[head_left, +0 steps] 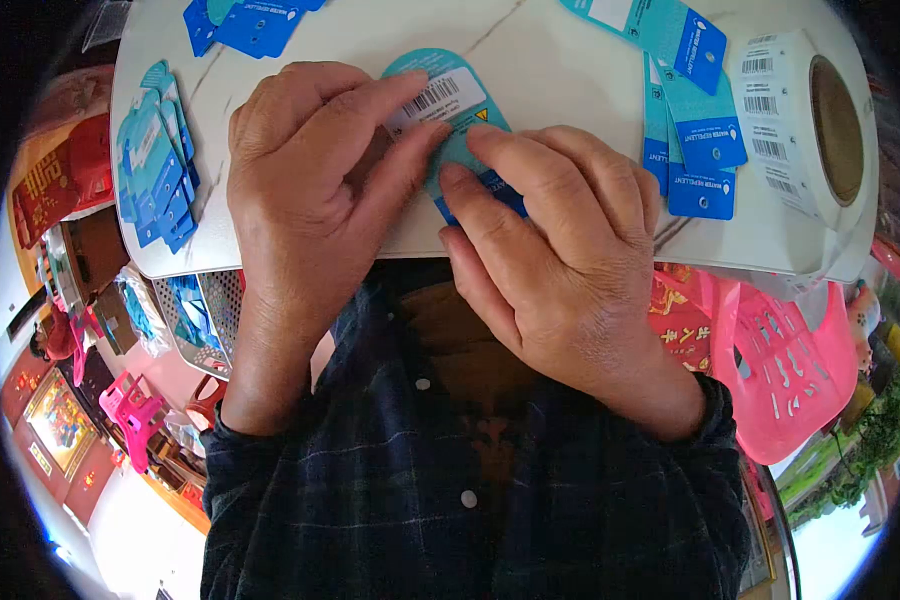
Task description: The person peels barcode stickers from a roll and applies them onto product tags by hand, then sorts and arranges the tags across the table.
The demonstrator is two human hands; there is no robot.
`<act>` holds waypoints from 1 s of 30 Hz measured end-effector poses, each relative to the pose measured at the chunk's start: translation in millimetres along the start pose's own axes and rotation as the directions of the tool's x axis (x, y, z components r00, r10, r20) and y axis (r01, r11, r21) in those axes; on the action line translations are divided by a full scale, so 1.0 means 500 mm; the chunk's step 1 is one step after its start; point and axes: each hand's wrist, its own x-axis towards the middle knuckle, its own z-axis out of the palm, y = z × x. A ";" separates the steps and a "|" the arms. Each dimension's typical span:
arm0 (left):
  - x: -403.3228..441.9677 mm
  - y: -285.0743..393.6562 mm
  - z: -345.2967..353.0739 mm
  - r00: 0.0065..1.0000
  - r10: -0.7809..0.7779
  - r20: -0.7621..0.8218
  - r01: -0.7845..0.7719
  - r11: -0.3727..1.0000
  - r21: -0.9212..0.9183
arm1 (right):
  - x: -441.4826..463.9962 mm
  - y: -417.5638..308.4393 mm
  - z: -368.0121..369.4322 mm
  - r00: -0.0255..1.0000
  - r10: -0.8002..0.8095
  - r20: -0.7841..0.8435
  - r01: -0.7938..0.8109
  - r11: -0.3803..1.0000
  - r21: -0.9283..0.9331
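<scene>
A teal and blue hang tag (457, 68) lies at the table's front edge between my hands. Across its upper part is a white barcode sticker (454, 92), next to a small yellow warning triangle. My left hand (305, 165) has its index fingertip and thumb on the sticker from the left, the other fingers curled. From the right, my right hand (560, 235) presses its bent fingers on the lower part of the tag, partly hiding the blue end. Whether either thumb reaches under the tag is not visible.
A roll of barcode stickers (785, 125) stands at the right. Fanned tags (705, 150) lie beside it, a stack of tags (155, 160) at the left, more tags (255, 25) at the back. A pink plastic chair (790, 370) and a grey basket (220, 310) flank the table (560, 85).
</scene>
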 end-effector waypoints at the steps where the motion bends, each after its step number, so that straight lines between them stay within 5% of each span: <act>1: 0.000 0.000 0.000 1.000 0.000 0.000 0.000 1.000 0.000 | 0.000 0.000 0.000 1.000 0.000 0.000 0.000 1.000 0.000; 16: 0.009 0.009 -0.006 0.998 0.047 0.036 -0.050 0.996 0.079 | 0.010 -0.016 -0.011 0.992 0.063 0.105 -0.058 0.997 -0.058; 30: -0.022 -0.010 -0.031 0.992 -0.124 0.016 0.125 0.992 -0.016 | 0.017 -0.023 -0.014 0.981 0.097 0.170 -0.075 0.988 -0.133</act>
